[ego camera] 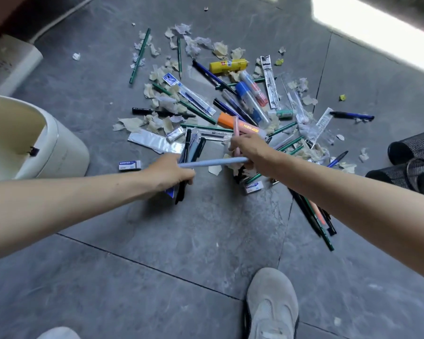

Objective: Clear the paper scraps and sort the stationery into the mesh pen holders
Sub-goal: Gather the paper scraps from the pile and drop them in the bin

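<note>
Landmark for this entry: the orange highlighter (227, 121), mid-heap on the grey floor tiles (181, 241).

Left hand (170, 172): nearer us and left of the highlighter, fingers curled round a bunch of black pens (181, 192).

Right hand (251, 152): just on our side of the highlighter, gripping a pink pen (236, 130) that crosses over it. A bundle of pencils (313, 216) trails back under that forearm; we cannot tell whether it sits in the same grip.

The hands are apart, bridged by a light blue pen (213, 162). We cannot tell which hand actually holds it.

Paper scraps (157, 123) lie all round the highlighter, thickest beyond it and to its left. The two mesh pen holders (413, 148) are far right of it, well apart from the heap; upright or tipped, we cannot tell. A cream bin (59, 152) stands far left of it. One eraser (129, 165) lies left of it and nearer us.
</note>
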The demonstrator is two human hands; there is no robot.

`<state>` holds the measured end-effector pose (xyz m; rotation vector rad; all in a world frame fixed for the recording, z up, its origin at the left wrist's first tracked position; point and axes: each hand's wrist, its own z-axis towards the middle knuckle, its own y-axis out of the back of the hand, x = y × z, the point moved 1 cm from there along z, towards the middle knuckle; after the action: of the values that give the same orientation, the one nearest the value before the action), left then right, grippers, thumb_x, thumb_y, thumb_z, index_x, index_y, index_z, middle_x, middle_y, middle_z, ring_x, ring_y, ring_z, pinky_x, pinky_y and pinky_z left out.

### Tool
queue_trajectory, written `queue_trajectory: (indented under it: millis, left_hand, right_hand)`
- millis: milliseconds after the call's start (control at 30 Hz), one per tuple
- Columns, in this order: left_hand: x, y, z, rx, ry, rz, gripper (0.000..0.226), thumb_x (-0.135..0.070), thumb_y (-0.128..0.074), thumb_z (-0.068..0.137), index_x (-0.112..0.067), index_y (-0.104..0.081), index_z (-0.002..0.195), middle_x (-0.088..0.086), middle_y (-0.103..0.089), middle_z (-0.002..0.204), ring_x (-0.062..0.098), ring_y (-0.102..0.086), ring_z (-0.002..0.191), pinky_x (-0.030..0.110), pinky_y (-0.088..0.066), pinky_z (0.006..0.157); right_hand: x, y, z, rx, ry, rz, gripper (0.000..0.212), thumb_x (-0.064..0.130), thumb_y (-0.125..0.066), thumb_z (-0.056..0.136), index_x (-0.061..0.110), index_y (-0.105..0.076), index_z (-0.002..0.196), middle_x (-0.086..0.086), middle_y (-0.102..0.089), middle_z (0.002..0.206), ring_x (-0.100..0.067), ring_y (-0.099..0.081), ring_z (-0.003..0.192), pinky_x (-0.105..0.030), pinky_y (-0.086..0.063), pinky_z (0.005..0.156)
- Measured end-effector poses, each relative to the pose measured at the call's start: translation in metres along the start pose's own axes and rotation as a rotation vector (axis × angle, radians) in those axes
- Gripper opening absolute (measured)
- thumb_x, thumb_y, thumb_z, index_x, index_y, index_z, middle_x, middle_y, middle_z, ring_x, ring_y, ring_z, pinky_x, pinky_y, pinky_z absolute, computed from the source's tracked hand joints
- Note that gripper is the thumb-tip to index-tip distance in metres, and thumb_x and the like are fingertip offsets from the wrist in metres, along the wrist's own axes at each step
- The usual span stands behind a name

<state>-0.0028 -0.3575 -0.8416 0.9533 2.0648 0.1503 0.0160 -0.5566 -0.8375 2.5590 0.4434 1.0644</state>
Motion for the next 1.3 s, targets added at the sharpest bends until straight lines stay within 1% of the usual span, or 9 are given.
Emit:
queue_trajectory:
  millis: [100,233,333,500,700,967,1067,1167,1300]
  left_hand:
    - [-0.011,0.01,0.004,0.068,0.023,-0.102,0.012,-0.014,-0.064,0.083,-0.01,-0.055,0.089,-0.01,-0.06,0.044,0.009,-0.036,0.045,0.014,-0.026,0.035]
    - [-0.01,0.013,0.006,0.181,0.069,-0.159,0.025,-0.011,-0.061,0.08,-0.003,-0.058,0.103,0.0,-0.071,0.067,0.011,-0.038,0.055,0.019,-0.027,0.042]
    - [-0.004,0.012,0.007,0.155,0.104,-0.262,0.019,-0.009,-0.061,0.074,-0.003,-0.062,0.091,0.005,-0.069,0.064,0.014,-0.044,0.059,0.019,-0.033,0.045]
    - [-0.005,0.002,0.009,0.207,0.182,-0.655,0.026,-0.005,-0.046,0.09,-0.012,-0.063,0.107,-0.003,-0.063,0.057,0.005,-0.059,0.05,0.016,-0.042,0.042]
    - [-0.015,-0.005,0.01,0.212,0.155,-0.634,0.025,-0.007,-0.044,0.091,-0.012,-0.06,0.11,-0.002,-0.065,0.057,0.009,-0.056,0.055,0.015,-0.042,0.04]
    - [0.016,0.001,-0.023,0.477,-0.03,0.084,0.007,-0.015,-0.05,0.076,-0.012,-0.052,0.082,0.002,-0.066,0.07,0.022,-0.05,0.062,0.032,-0.037,0.056]
    - [0.044,-0.007,-0.039,0.57,-0.014,0.331,0.008,-0.012,-0.05,0.082,-0.015,-0.043,0.086,0.002,-0.061,0.074,0.017,-0.049,0.064,0.028,-0.037,0.06]
    - [0.06,-0.01,-0.045,0.522,-0.024,0.602,0.016,-0.018,-0.048,0.088,-0.018,-0.035,0.08,0.002,-0.051,0.079,0.019,-0.044,0.071,0.028,-0.033,0.057]
    - [0.048,-0.007,-0.04,0.403,-0.028,0.692,0.02,-0.025,-0.049,0.09,-0.019,-0.033,0.079,0.004,-0.049,0.087,0.023,-0.045,0.079,0.03,-0.034,0.064]
  right_hand:
    - [0.0,0.002,0.001,-0.054,-0.052,0.031,0.02,0.019,-0.059,0.091,0.004,-0.065,0.081,-0.007,-0.052,0.056,-0.011,-0.045,0.033,-0.012,-0.028,0.031]
    - [-0.001,0.008,-0.001,-0.087,-0.138,0.171,0.024,0.022,-0.058,0.092,0.006,-0.063,0.076,-0.004,-0.053,0.053,-0.01,-0.042,0.033,-0.015,-0.028,0.035]
    - [-0.013,0.019,-0.004,-0.005,-0.158,0.273,0.023,0.023,-0.052,0.093,0.007,-0.063,0.079,0.001,-0.057,0.05,-0.006,-0.04,0.034,-0.02,-0.026,0.041]
    - [-0.034,0.021,-0.018,0.093,-0.014,-0.025,0.027,0.026,-0.068,0.085,0.003,-0.067,0.072,0.003,-0.045,0.038,-0.006,-0.029,0.032,-0.016,-0.023,0.035]
    - [-0.031,0.009,-0.03,0.079,0.158,-0.038,0.027,0.025,-0.069,0.085,0.004,-0.062,0.071,-0.003,-0.052,0.054,0.001,-0.042,0.033,-0.011,-0.03,0.035]
    - [-0.055,-0.028,-0.051,0.509,0.134,-0.302,0.027,0.03,-0.075,0.078,0.004,-0.069,0.072,0.001,-0.058,0.053,-0.005,-0.049,0.046,-0.014,-0.034,0.044]
    - [-0.057,-0.036,-0.046,0.276,0.242,-0.477,0.019,0.023,-0.065,0.087,0.01,-0.066,0.073,0.004,-0.057,0.053,-0.008,-0.052,0.049,-0.019,-0.04,0.046]
    - [-0.044,-0.028,-0.042,-0.095,0.422,-0.701,0.012,0.023,-0.054,0.091,0.012,-0.059,0.093,-0.006,-0.063,0.08,-0.024,-0.058,0.075,-0.032,-0.045,0.063]
    - [-0.029,-0.015,-0.026,-0.232,0.431,-0.778,0.048,0.049,-0.059,0.086,0.013,-0.041,0.112,-0.003,-0.057,0.09,-0.025,-0.054,0.08,-0.032,-0.034,0.063]
